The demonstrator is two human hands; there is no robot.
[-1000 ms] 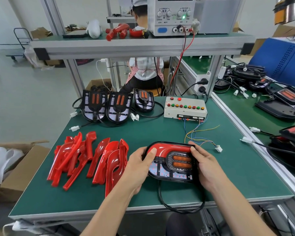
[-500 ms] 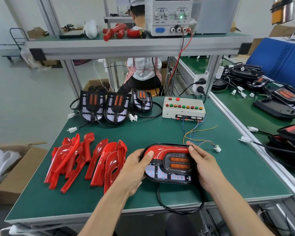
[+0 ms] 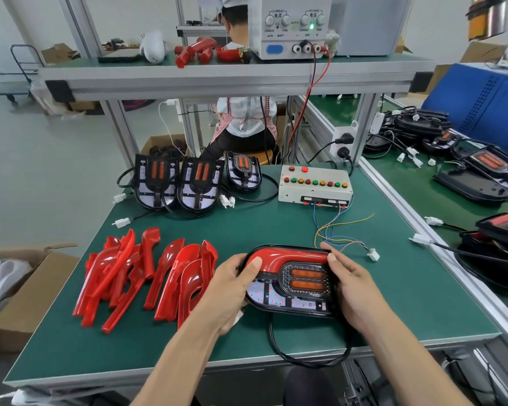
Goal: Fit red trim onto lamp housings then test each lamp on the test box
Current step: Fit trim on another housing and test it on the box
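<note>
On green matting, both hands' fingers clamp the oval lamp housing (image 3: 291, 281), glossy red trim (image 3: 282, 257) seated.

I am at an assembly station in a lamp factory. My bench (image 3: 276, 230) is an aluminium-framed table with a green mat, and an overhead shelf (image 3: 217, 77) carries a DC power supply (image 3: 294, 27) with red and black leads. A push-button test box (image 3: 316, 184) sits at the far side. Batches show line work: red trim pieces (image 3: 147, 276) heaped at the near left, bare lamp housings (image 3: 176, 183) behind them, wired lamps (image 3: 452, 159) stacked on the right-hand bench. Another worker (image 3: 247, 118) sits at the station beyond.
</note>
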